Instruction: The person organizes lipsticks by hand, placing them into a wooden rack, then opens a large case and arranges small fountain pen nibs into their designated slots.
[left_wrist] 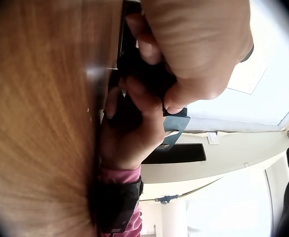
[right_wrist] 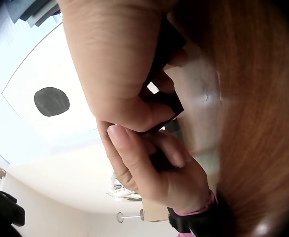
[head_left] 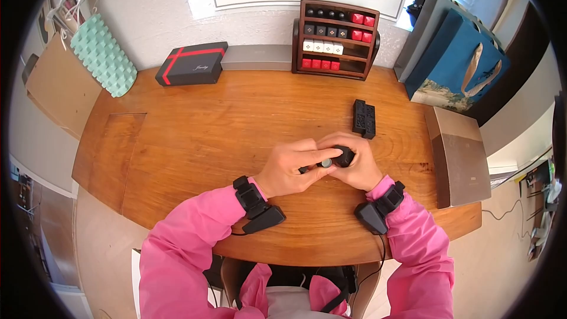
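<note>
In the head view, both hands meet over the table, just right of its middle. My left hand (head_left: 289, 166) pinches a small dark piece with a round grey end (head_left: 325, 163) between thumb and fingers. My right hand (head_left: 365, 162) curls round a small black block (head_left: 344, 155), close beside the left fingertips. Fingers cover most of both pieces, so their kind is hidden. In the right wrist view, dark edges of the block (right_wrist: 173, 104) show under the right fingers. Beyond the hands lie two black patterned blocks (head_left: 364, 119), side by side.
A wooden rack (head_left: 301, 35) with rows of black, white and red pieces stands at the back. Left of it lies a dark box with red ribbon (head_left: 192, 65). A blue bag (head_left: 458, 59) and brown box (head_left: 458, 156) stand right, a mint container (head_left: 103, 53) far left.
</note>
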Demonstrator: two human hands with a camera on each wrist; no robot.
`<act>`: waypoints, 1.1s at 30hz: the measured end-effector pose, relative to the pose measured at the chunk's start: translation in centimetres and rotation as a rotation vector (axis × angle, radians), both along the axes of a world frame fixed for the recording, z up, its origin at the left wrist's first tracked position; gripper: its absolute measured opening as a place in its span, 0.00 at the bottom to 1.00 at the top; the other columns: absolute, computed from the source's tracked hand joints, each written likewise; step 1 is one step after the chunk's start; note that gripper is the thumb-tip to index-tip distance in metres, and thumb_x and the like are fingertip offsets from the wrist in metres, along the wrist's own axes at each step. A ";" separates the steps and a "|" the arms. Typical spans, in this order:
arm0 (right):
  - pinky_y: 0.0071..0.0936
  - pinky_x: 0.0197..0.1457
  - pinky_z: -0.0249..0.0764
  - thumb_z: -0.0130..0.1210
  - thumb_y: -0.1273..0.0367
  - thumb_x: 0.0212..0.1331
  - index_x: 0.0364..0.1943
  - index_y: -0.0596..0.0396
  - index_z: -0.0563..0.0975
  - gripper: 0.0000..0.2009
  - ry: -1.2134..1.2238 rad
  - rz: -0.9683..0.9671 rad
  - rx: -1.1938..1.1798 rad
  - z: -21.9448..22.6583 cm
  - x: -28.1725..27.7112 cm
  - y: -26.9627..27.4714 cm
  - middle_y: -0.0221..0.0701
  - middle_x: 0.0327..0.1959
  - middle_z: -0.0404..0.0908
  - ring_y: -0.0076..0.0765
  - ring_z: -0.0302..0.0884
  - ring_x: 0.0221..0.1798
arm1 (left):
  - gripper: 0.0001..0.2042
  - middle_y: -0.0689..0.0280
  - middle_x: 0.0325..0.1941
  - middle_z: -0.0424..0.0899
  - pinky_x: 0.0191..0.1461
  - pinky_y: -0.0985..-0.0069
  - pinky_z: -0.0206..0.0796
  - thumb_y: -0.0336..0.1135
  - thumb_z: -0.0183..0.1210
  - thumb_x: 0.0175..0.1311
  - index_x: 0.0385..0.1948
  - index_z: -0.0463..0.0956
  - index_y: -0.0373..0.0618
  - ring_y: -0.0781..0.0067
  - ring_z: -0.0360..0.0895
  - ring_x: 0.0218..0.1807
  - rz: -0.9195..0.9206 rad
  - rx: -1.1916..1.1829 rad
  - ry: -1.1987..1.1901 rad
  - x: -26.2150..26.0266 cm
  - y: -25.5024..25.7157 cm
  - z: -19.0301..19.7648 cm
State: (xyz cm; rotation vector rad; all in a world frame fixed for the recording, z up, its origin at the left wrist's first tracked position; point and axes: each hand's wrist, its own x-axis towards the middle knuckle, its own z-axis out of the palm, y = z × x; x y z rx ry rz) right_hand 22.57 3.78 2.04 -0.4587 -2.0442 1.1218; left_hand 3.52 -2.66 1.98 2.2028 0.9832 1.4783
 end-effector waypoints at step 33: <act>0.25 0.46 0.76 0.72 0.74 0.48 0.40 0.61 0.83 0.14 -0.087 -0.297 -0.031 0.2 -0.3 -0.6 0.34 0.40 0.85 0.30 0.81 0.41 | 0.11 0.70 0.24 0.75 0.33 0.79 0.63 0.36 0.70 0.63 0.33 0.77 0.41 0.81 0.69 0.27 0.336 -0.224 -0.128 -0.6 1.3 -0.7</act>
